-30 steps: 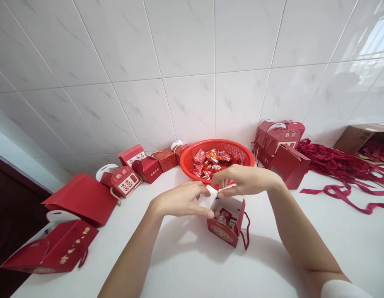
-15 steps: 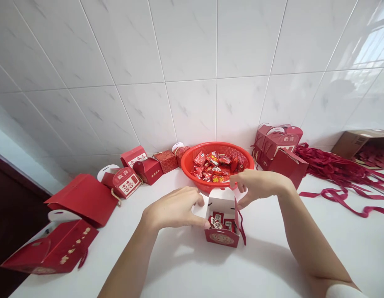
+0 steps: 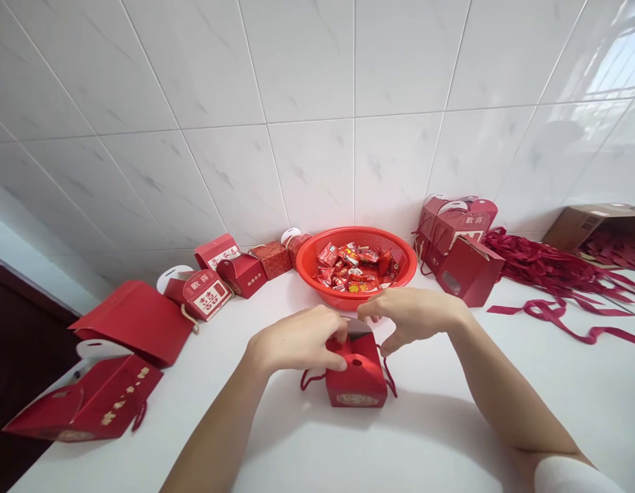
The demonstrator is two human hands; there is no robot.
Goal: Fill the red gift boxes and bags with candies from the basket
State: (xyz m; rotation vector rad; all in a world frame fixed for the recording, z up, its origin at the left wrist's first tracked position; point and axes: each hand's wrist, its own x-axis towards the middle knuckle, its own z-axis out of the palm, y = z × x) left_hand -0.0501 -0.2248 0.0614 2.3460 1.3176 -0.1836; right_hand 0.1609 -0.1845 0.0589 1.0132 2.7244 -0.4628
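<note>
A small red candy box (image 3: 357, 387) stands on the white table in front of me, with a red cord at each side. Its front flap is folded inward over the top, and its contents are hidden. My left hand (image 3: 303, 342) is at the box's left side, thumb on the front flap and fingers bent behind it. Over the back right corner is my right hand (image 3: 412, 318), with thumb and fingers apart; its fingertips are close to the raised back flap. Behind the box sits a red plastic basket (image 3: 307, 263) of red-wrapped candies (image 3: 355, 270).
Several red gift boxes (image 3: 132, 322) line the left side, some with white-lined handles. More boxes (image 3: 461, 236) stand at the back right. Beside them lies a heap of dark red ribbon (image 3: 538, 263), near a cardboard box (image 3: 577, 226) on its side. A tiled wall (image 3: 317, 171) rises behind.
The candy box's raised flaps have been folded inward, covering the candies that showed inside. Both hands stayed beside it, and its left cord has come into view.
</note>
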